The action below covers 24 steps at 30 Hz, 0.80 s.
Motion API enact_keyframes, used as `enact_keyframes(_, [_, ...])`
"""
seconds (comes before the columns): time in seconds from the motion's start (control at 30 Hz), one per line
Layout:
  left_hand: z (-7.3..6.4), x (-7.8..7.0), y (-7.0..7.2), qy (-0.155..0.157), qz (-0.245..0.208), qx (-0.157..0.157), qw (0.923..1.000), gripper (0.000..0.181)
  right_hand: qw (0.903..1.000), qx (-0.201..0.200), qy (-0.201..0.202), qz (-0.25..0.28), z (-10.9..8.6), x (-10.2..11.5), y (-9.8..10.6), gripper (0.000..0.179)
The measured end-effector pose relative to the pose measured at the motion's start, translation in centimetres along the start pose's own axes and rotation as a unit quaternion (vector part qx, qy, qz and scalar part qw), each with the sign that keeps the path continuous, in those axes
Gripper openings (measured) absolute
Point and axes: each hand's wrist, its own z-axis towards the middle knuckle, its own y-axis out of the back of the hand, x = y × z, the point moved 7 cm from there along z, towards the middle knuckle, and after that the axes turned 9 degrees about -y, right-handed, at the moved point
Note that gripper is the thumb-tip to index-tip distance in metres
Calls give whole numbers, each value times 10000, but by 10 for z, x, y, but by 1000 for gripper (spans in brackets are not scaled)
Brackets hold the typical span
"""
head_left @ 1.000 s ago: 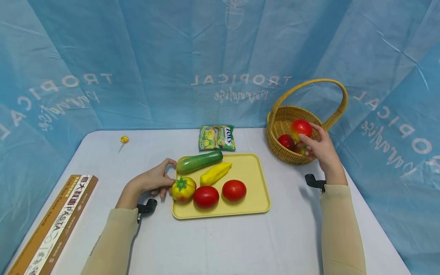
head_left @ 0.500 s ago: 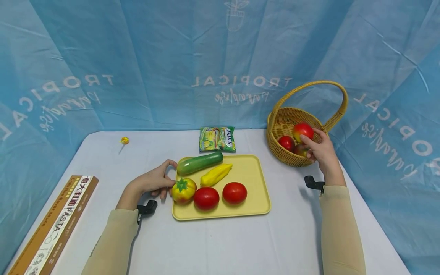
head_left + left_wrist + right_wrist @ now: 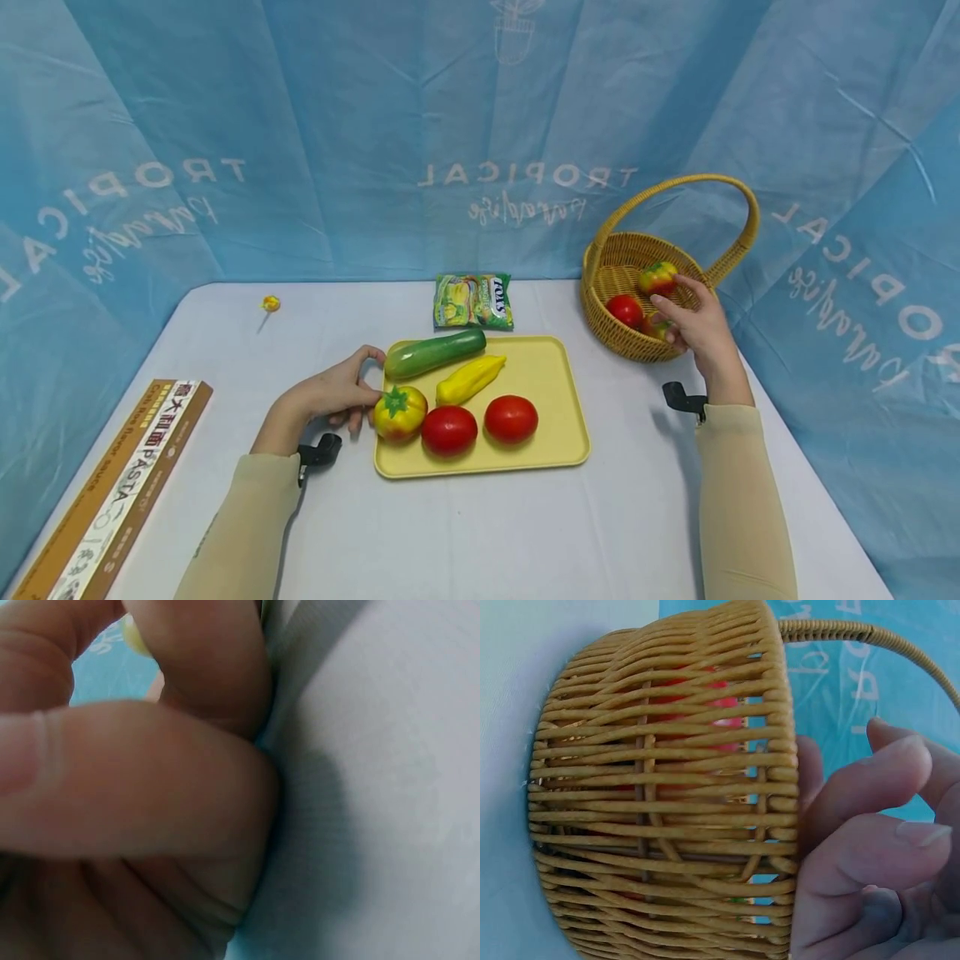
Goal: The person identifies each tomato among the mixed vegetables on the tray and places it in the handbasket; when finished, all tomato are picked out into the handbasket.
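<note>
Beside the tray's left edge, my left hand (image 3: 333, 396) has its index fingertip by the zucchini (image 3: 435, 354) and its thumb by a yellow-red tomato (image 3: 400, 414) with a green leafy top. Bent fingers (image 3: 150, 780) fill the left wrist view, with nothing visible in their grasp. My right hand (image 3: 697, 321) reaches over the rim of the wicker basket (image 3: 618, 337). Its fingertips are at another yellow-red tomato (image 3: 657, 278) inside, green top now facing up. In the right wrist view the fingers (image 3: 870, 855) are spread beyond the weave; red fruit shows through it.
On the yellow tray (image 3: 551, 375) also lie a yellow pepper (image 3: 470, 379) and two red tomatoes (image 3: 512, 419). A candy bag (image 3: 473, 301) is behind it. A lollipop (image 3: 271, 304) and a pasta box (image 3: 123, 483) lie left. The basket also holds a red fruit (image 3: 624, 311).
The tomato at my right fingertips has turned from its red side to its yellow, green-topped side and shifted slightly away. My right hand barely moved; my left hand kept its place.
</note>
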Motion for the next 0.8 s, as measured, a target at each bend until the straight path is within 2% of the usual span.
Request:
enact_keyframes(0.27, [0,2,1,116,-41,-50,9999,61,9976,582,246,-295,-13,13,-17,82])
enact_keyframes(0.43, [0,0,2,46,17,-61,10000,60,9890,1286,616,-402,-32,28,-43,70])
enact_keyframes(0.5, [0,-1,3,20,50,-62,10000,60,9808,1704,788,-521,-40,32,-59,68])
enact_keyframes(0.63, [-1,-2,3,52,2,-34,10000,62,9585,2478,963,-1034,-57,28,-94,70])
enact_keyframes(0.8, [-1,-2,0,100,-52,34,9999,64,9251,3330,825,-1630,-83,10,-132,71])
